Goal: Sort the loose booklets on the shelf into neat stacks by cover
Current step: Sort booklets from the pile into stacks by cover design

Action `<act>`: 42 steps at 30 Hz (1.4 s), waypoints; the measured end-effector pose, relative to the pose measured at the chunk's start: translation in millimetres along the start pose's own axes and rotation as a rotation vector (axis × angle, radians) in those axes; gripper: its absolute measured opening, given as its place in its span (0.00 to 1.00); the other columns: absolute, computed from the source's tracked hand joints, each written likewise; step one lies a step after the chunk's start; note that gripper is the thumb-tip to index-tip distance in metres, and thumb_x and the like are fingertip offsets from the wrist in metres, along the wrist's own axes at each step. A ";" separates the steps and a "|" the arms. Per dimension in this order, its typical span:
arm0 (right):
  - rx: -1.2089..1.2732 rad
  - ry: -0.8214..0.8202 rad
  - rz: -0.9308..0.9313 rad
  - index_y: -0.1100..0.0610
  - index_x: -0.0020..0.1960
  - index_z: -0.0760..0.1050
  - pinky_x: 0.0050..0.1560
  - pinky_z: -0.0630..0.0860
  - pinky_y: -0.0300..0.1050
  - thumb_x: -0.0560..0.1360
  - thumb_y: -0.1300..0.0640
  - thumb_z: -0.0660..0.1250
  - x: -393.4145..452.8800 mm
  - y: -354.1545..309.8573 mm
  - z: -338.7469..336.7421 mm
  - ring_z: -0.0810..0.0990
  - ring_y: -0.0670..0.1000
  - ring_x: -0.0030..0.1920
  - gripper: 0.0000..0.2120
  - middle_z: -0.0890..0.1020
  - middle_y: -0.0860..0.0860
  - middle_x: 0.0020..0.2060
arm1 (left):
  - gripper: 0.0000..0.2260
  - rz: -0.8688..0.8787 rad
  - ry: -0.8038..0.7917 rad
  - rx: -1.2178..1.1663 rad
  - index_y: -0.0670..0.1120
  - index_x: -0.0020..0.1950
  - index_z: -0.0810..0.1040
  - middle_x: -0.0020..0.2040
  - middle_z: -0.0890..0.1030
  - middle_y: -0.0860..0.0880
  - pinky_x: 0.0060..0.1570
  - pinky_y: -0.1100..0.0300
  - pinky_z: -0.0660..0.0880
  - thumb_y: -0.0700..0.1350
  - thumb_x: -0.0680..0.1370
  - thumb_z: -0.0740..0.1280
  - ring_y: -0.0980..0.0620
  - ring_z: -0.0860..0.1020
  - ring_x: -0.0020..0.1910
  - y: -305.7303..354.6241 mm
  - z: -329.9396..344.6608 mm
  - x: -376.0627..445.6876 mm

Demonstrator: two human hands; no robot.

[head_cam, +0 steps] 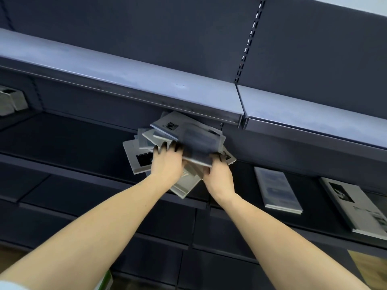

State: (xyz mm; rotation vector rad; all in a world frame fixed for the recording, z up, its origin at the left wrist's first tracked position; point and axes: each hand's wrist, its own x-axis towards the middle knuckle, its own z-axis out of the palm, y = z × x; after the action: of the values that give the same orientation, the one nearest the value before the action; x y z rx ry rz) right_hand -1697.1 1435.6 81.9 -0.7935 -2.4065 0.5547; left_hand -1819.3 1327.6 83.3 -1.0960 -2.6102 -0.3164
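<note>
Grey booklets (165,135) lie fanned, overlapping on the dark shelf (73,141).

A shop or library aisle: dark metal shelving (129,80) on slotted uprights (249,42), booklets (277,189) displayed flat.

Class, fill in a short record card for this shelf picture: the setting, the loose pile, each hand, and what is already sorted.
Setting: dark shelf under a grey upper shelf
Loose pile: jumbled booklets, overlapping at angles
Left hand: resting on the pile
Right hand: gripping the blurred top booklet
Sorted: blue-cover stack and photo-cover stack to the right
</note>
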 end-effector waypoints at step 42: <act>0.793 -0.189 0.570 0.61 0.61 0.73 0.28 0.78 0.39 0.77 0.56 0.69 4.3 8.4 -19.1 0.80 0.48 0.30 0.15 0.81 0.55 0.43 | 0.39 0.251 -0.129 0.052 0.49 0.78 0.60 0.77 0.62 0.46 0.74 0.45 0.59 0.69 0.73 0.62 0.42 0.60 0.76 7.8 -19.3 -15.2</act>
State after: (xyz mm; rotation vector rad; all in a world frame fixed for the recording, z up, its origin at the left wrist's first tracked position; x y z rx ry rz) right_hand -1685.0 1448.5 93.7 -1.0595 -1.8070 1.7253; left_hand -1800.0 1316.9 96.7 -1.4494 -2.5330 -0.1247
